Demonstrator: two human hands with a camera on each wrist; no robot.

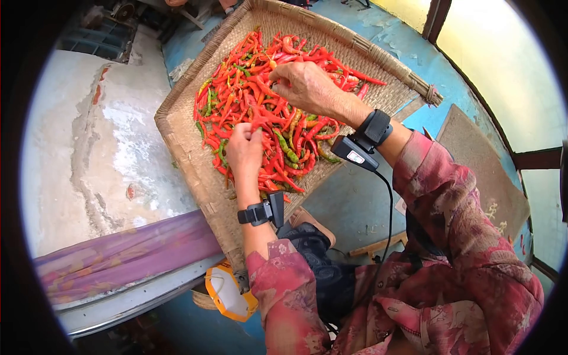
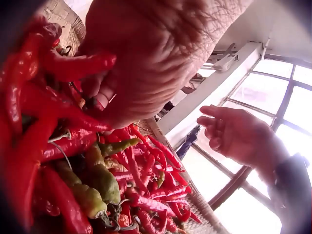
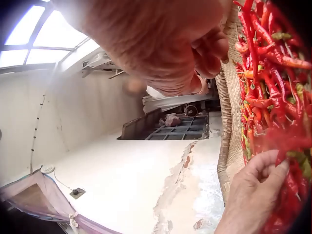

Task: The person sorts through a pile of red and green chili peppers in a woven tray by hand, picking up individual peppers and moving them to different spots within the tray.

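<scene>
On my feed, my left grip (image 1: 244, 155) clamps a red chili (image 1: 258, 122) over the woven tray (image 1: 188, 168); my right grip (image 1: 307, 87) hovers above it, loosely bent. Peeling plaster (image 1: 127, 148) lies left of the tray, windows (image 1: 503, 71) right.

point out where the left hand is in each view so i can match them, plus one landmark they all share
Head: left hand left of centre, pinching a red pepper.
Left wrist: large, across the top, left of centre.
Right wrist: bottom right.
Shared landmark: the woven tray of peppers.
</scene>
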